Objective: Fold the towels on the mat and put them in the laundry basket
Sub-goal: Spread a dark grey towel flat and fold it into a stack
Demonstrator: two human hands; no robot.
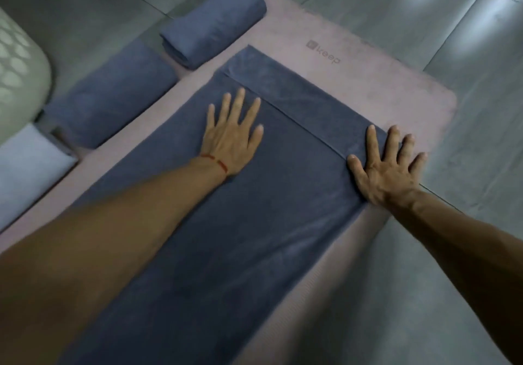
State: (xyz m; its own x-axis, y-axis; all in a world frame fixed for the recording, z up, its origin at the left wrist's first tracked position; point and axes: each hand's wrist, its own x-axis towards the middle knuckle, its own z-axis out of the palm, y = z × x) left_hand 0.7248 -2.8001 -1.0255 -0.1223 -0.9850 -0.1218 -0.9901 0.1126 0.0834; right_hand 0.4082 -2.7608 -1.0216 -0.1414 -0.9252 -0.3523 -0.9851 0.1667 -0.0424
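The left forearm (107, 237) stretches in closest, wide and blurred, over a pink mat (353, 81) that lies on a grey tiled floor (424, 11) and carries the printed word "keep" at its far end. Spread along the mat is a large blue-grey towel (226, 237), folded over lengthwise so that a straight edge runs from its far left corner toward the right side. At the far left stands a pale laundry basket (19, 62) with round holes in its wall. Beside the mat's left edge lie two folded blue-grey towels, one nearer (110, 96) and one farther (212, 22), and a folded white towel (25, 166) nearer still. The left hand (232, 135) lies flat, fingers spread, pressing the towel's middle; a red string (216, 162) circles its wrist. The right hand (385, 166) presses flat and spread on the towel's right edge.
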